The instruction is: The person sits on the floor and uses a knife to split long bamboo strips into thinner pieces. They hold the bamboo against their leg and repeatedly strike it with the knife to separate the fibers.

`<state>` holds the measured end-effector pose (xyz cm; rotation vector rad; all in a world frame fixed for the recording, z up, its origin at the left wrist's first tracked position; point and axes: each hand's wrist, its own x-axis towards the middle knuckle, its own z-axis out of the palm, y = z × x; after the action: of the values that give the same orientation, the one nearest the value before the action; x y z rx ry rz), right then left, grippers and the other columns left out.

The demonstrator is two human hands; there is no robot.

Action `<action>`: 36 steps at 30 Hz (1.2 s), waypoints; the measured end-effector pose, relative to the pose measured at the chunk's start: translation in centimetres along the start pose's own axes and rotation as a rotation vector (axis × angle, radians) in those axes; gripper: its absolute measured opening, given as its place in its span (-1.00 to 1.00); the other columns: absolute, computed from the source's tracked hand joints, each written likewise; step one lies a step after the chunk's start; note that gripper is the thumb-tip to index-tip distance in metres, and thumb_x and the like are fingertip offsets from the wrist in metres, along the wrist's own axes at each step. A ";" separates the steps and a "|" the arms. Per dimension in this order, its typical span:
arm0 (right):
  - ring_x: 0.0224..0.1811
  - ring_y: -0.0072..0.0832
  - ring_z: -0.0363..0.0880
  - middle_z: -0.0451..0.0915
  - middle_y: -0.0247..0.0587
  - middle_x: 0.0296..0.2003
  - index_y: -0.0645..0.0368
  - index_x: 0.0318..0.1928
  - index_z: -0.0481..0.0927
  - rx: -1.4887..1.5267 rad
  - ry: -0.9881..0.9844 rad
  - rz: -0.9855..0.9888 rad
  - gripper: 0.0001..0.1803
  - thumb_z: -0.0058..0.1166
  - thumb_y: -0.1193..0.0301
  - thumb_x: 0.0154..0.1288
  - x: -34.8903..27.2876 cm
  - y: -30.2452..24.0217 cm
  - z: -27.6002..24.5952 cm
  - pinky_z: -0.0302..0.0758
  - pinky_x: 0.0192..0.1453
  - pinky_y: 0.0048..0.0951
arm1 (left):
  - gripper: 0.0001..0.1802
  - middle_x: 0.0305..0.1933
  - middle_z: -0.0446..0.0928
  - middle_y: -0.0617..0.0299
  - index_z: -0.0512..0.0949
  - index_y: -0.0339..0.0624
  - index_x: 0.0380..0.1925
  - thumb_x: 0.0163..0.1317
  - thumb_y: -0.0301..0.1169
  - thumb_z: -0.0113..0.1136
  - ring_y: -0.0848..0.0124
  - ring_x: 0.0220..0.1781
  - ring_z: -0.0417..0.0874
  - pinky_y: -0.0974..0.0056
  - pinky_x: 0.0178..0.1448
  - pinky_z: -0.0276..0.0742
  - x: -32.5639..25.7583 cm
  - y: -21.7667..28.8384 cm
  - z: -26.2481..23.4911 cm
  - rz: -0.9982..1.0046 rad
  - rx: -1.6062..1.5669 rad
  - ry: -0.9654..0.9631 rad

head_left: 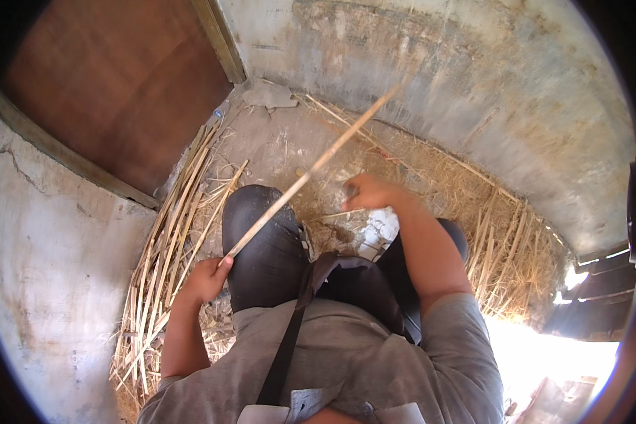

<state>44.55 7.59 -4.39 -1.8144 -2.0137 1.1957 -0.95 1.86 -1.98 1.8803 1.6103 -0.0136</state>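
Observation:
My left hand [206, 279] is closed on the lower end of a long, pale bamboo stick [307, 173]. The stick slants up and away to the right, passing over my left knee and rising in front of the wall. To the right of the stick, above the ground between my knees, is my right hand [367, 192] with its fingers curled. A small dark bit shows at those fingers, but I cannot make out what it is. Below this hand lies a short pale sliver [343, 213], close to a whitish lump [380, 230] by my right knee.
Many long split strips [166, 247] lie piled along the left wall. Straw-like shavings and more strips [505, 240] cover the ground at right. A brown door panel [120, 85] stands at upper left; a stained wall [431, 63] runs behind. A flat grey stone [270, 95] sits near the corner.

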 end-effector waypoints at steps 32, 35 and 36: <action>-0.24 0.05 0.72 0.72 0.02 -0.37 0.18 -0.20 0.64 -0.288 0.408 -0.139 -0.61 0.34 0.10 0.23 -0.2 -1.4 2.0 0.62 -0.15 -0.01 | -0.29 -0.43 0.62 -0.26 0.60 -0.33 -0.38 0.48 0.21 0.01 -0.27 -0.26 0.68 -0.16 -0.15 0.56 -1.3 1.6 1.8 0.009 0.159 0.202; -0.18 0.06 0.72 0.72 0.05 -0.35 0.20 -0.17 0.64 -0.372 0.261 -0.197 -0.57 0.36 0.09 0.20 -0.3 -2.9 2.9 0.62 -0.10 0.00 | -0.34 -0.46 0.62 -0.25 0.57 -0.31 -0.41 0.47 0.17 0.06 -0.26 -0.31 0.68 -0.18 -0.21 0.55 -1.7 2.0 2.2 0.033 0.219 0.259; -0.16 0.05 0.72 0.71 0.06 -0.34 0.20 -0.14 0.65 -0.389 0.220 -0.213 -0.55 0.37 0.08 0.19 0.0 -3.0 3.0 0.62 -0.08 0.00 | -0.35 -0.45 0.62 -0.25 0.57 -0.30 -0.40 0.46 0.17 0.08 -0.25 -0.31 0.68 -0.18 -0.23 0.55 -1.7 2.0 2.1 0.046 0.235 0.271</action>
<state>40.45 6.44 -4.45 -1.7319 -2.3505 0.5477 1.22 -0.71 -1.99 2.1742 1.8102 0.0779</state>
